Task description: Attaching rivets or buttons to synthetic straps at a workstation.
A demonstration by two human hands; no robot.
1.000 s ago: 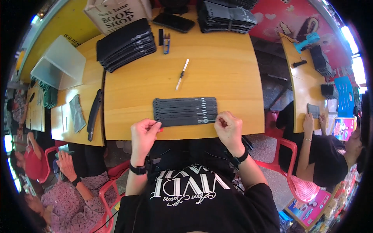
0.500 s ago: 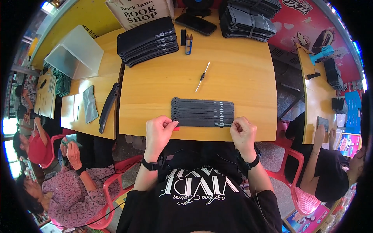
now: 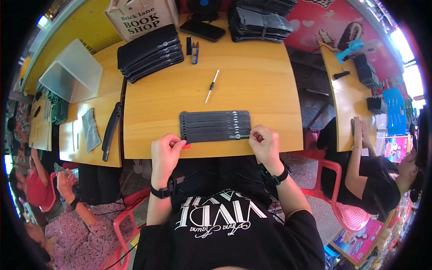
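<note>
Several dark grey fabric straps (image 3: pixel 211 125) lie overlapped in a neat fan near the table's front edge, their rounded ends to the left and pale printed marks toward the right. My left hand (image 3: pixel 165 150) is closed in a pinch at the front left corner of the fan. A small red piece (image 3: pixel 187 146) shows beside its thumb. At the front right corner, the curled fingers of my right hand (image 3: pixel 265 140) pinch the end of the nearest strap. Exactly what lies between the fingertips is partly hidden. Beyond the fan rests a thin double-ended tool with a black grip (image 3: pixel 212 85).
Farther back are a stack of dark fabric pieces (image 3: pixel 150 53), blue-handled thread snips (image 3: pixel 195 54), a black phone (image 3: pixel 202 30) and banded grey bundles (image 3: pixel 261 25). A cloth bag (image 3: pixel 143 20) stands behind. Other people sit at side tables to the left and right.
The whole view has shifted, so the table and hands appear farther left. Both hands stay at the front corners of the fan; more of the red piece shows.
</note>
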